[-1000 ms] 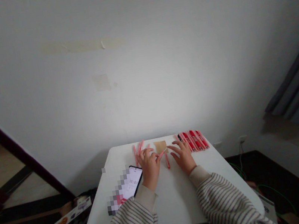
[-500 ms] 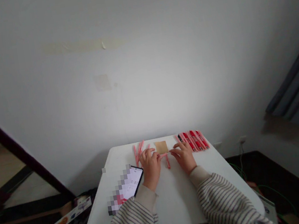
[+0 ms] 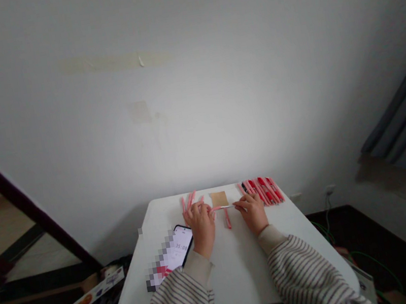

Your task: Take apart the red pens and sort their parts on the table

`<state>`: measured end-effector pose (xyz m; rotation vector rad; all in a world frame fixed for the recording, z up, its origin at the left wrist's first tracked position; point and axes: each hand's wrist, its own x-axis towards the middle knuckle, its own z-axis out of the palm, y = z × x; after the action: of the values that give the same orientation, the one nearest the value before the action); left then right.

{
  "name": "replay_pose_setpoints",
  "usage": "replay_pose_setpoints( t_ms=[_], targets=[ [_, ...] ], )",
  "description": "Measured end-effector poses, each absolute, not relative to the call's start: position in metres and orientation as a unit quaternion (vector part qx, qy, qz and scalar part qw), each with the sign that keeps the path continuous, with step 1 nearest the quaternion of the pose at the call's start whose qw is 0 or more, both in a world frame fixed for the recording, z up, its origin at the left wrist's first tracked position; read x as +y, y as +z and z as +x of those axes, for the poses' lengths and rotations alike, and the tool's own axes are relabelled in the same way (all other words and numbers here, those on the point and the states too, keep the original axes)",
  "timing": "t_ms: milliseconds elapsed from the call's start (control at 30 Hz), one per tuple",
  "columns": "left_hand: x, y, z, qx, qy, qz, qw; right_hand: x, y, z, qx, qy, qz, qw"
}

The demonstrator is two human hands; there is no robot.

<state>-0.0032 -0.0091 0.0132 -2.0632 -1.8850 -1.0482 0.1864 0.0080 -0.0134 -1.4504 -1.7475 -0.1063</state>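
In the head view, my left hand [image 3: 202, 226] is closed on a pink pen barrel [image 3: 216, 208]. My right hand [image 3: 253, 214] pinches the far end of a thin whitish pen refill [image 3: 228, 206], which stretches level from the barrel across to my fingers. Just below it, a short pink pen part [image 3: 228, 219] lies on the table. A tan paper square [image 3: 218, 199] lies behind the refill. Several pink pen parts [image 3: 188, 201] rest beyond my left hand, partly hidden by it.
At the table's back right corner lies a row of pink and red pens [image 3: 265, 191]. A phone [image 3: 176, 251] showing a timer sits left of my left forearm. The white table [image 3: 241, 274] stands against a wall [image 3: 198, 122].
My hands have drawn apart, the left going left and the right slightly right. More of the whitish refill shows between them.
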Motion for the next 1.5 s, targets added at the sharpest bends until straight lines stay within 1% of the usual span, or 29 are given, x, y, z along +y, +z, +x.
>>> replay_pose_setpoints(
  t_ms=[267, 633, 967, 1233, 1500],
  targets=[
    [-0.008, 0.010, -0.004, -0.650, -0.342, -0.673, 0.091, 0.008, -0.014, 0.188, -0.697, -0.034, -0.577, 0.424],
    [-0.012, 0.020, -0.003, -0.667, -0.345, -0.657, 0.064, 0.010, -0.016, 0.189, -0.694, -0.041, -0.588, 0.413],
    [-0.009, 0.015, -0.007, -0.684, -0.332, -0.642, 0.098, 0.008, -0.014, 0.188, -0.688, -0.016, -0.582, 0.434],
    [-0.009, 0.005, -0.008, -0.716, -0.272, -0.621, 0.165, 0.007, -0.013, 0.186, -0.675, -0.014, -0.601, 0.429],
    [-0.012, 0.003, -0.007, -0.720, -0.233, -0.632, 0.165, 0.010, -0.016, 0.186, -0.684, -0.023, -0.590, 0.428]
  ],
)
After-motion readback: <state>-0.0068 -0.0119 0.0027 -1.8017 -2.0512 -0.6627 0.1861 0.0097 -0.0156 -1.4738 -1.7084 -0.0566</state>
